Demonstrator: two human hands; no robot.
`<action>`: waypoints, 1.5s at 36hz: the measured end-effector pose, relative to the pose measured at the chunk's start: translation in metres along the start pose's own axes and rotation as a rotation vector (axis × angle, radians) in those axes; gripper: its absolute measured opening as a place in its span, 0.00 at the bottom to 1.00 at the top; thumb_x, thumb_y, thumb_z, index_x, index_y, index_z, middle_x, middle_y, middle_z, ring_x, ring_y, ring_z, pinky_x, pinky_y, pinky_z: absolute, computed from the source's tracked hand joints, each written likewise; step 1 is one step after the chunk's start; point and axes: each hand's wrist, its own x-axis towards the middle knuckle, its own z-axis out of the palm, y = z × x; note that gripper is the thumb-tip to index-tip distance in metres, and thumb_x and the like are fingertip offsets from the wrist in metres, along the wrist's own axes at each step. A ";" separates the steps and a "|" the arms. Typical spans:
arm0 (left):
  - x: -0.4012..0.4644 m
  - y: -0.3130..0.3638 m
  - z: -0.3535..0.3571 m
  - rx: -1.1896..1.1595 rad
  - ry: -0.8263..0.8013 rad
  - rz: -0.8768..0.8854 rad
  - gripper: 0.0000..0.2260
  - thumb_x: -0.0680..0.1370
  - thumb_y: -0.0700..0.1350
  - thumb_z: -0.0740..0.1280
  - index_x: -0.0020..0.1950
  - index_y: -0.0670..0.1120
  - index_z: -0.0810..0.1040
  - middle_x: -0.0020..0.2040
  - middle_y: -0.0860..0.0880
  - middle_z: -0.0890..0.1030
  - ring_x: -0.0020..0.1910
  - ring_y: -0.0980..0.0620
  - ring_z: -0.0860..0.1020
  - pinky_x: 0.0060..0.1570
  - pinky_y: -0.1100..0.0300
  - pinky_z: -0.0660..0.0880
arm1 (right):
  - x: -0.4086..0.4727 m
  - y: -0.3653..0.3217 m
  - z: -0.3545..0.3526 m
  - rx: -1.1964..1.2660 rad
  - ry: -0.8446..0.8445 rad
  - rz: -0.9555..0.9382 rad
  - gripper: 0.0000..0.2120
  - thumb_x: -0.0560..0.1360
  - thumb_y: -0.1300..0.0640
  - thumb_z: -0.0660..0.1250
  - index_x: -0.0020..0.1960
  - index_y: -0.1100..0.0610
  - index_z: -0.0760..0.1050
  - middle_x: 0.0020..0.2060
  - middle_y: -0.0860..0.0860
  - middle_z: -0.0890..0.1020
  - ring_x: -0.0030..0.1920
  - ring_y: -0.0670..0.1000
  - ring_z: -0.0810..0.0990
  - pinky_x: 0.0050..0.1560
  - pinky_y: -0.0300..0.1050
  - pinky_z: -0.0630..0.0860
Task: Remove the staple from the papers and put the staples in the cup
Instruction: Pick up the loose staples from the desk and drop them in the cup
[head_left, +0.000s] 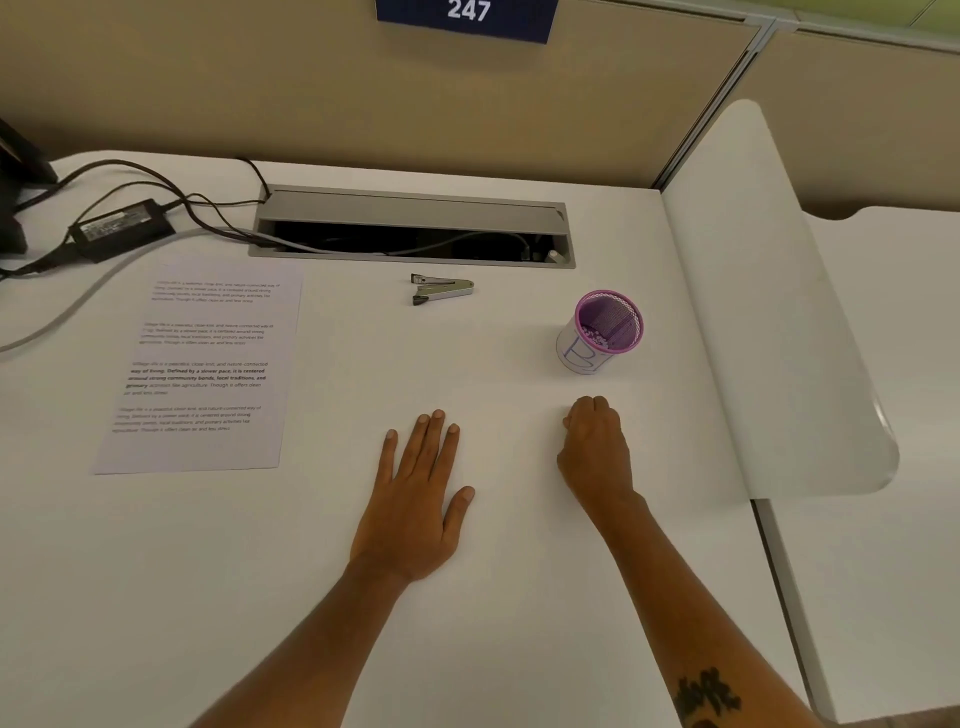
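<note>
The white printed paper sheet (200, 364) lies flat at left of frame on the white worktop (311, 571); the purple mesh cup (602, 332) stands right of centre, a metal staple remover (441, 289) between them. Left hand (415, 499) rests spread flat; right hand (595, 447) is curled closed

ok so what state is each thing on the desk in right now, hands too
printed white paper sheet: lying flat, untouched, staple not visible
silver and black staple remover: lying on desk, unheld
purple mesh cup with white paper label: upright, small pieces inside
grey cable tray lid: open
black power adapter: on desk, cables attached
left hand: flat, fingers spread, empty
right hand: closed in a fist, contents hidden
</note>
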 end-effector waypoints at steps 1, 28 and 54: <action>0.000 0.000 0.000 0.001 0.001 0.000 0.33 0.87 0.61 0.48 0.88 0.46 0.46 0.89 0.46 0.44 0.88 0.47 0.42 0.86 0.37 0.49 | 0.000 0.002 0.000 -0.003 -0.001 -0.014 0.04 0.78 0.68 0.63 0.50 0.61 0.72 0.45 0.56 0.75 0.43 0.54 0.72 0.41 0.50 0.75; -0.001 -0.002 0.001 -0.017 0.018 0.011 0.33 0.88 0.60 0.50 0.88 0.46 0.45 0.89 0.46 0.44 0.88 0.48 0.41 0.86 0.38 0.47 | 0.101 -0.005 -0.117 0.287 0.193 0.070 0.03 0.82 0.63 0.65 0.49 0.59 0.77 0.45 0.53 0.79 0.46 0.53 0.78 0.43 0.46 0.77; -0.001 -0.002 0.004 -0.022 0.036 0.024 0.33 0.87 0.60 0.49 0.88 0.46 0.47 0.89 0.46 0.45 0.88 0.47 0.43 0.86 0.37 0.49 | 0.081 -0.006 -0.114 0.348 0.294 -0.044 0.02 0.78 0.63 0.70 0.48 0.58 0.81 0.44 0.53 0.85 0.45 0.53 0.82 0.43 0.36 0.78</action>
